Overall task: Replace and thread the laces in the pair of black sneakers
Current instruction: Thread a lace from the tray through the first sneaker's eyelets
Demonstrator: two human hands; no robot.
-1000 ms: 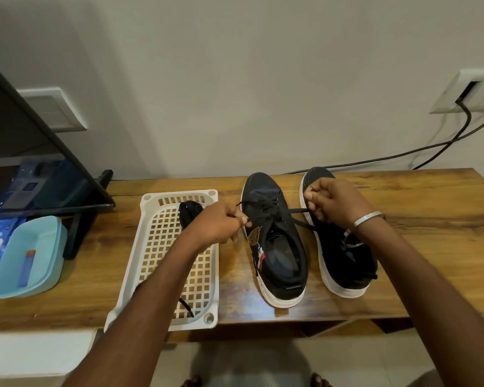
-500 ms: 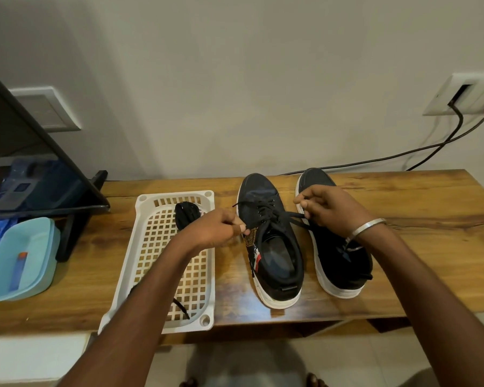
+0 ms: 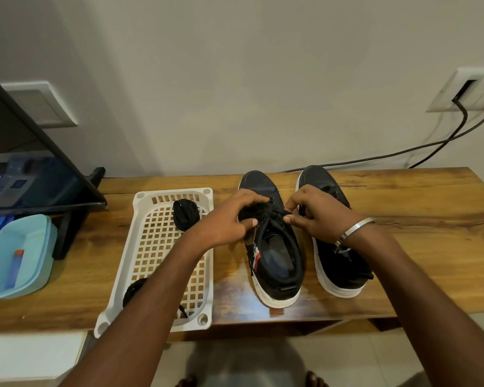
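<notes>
Black lace [image 3: 274, 216] is pinched in both grips over the left sneaker [image 3: 271, 247]: the left hand [image 3: 229, 222] bunches it at the eyelets, the right hand [image 3: 316, 216] nips its end just beside. A red, white and gold patch on the shoe's side bears no writing I can read. Half a second ago the hands were apart with the lace taut between; now they nearly touch. The right sneaker [image 3: 338, 261] lies under the right wrist on the worktop [image 3: 417, 219]; a tray [image 3: 165, 252] sits left of the left grip.

A single head-worn wide-angle view looked forward and down — from above the near edge of the long brown wooden table [image 3: 403, 247], facing the plain grey wall [image 3: 235, 79] close behind it.
</notes>
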